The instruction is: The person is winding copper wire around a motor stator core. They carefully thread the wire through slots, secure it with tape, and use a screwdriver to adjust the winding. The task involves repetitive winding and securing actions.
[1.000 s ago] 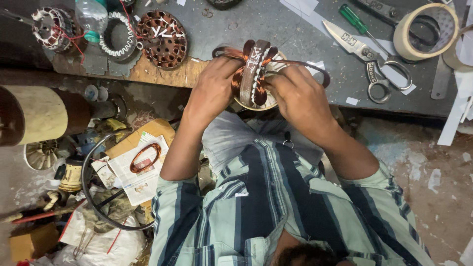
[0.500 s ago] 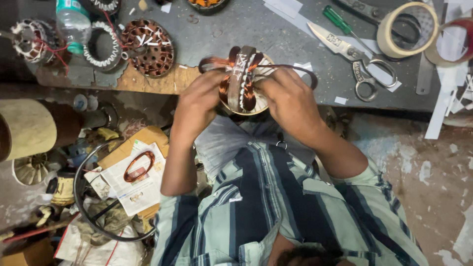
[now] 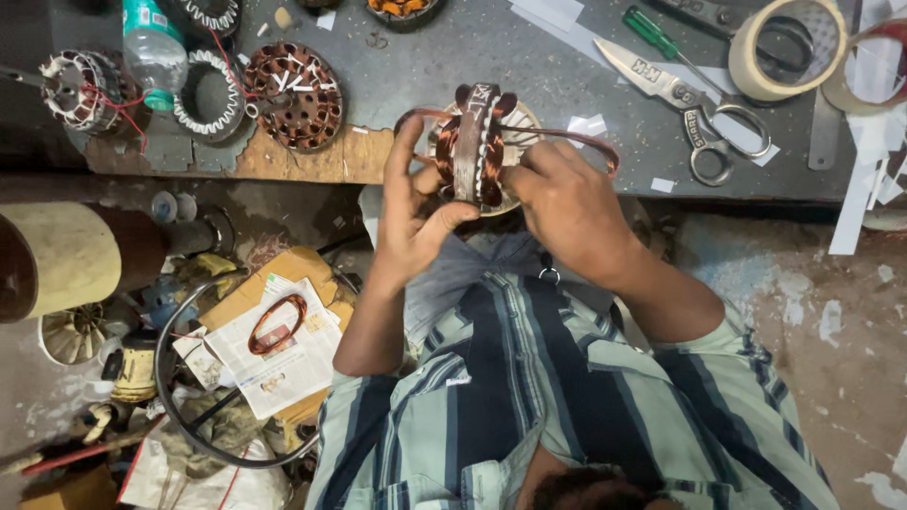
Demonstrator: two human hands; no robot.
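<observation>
I see the motor stator (image 3: 475, 151) held on edge between both hands, just above the near edge of the table (image 3: 453, 47), its ring face turned sideways so the copper windings run up and down toward me. My left hand (image 3: 413, 222) cups it from the left, thumb and fingers pressed against the coil side. My right hand (image 3: 567, 208) is closed on the right side, fingertips pinching at the windings where a loop of copper wire (image 3: 576, 142) trails off rightward. Both sit equally near; scissors (image 3: 680, 99) lie well apart.
</observation>
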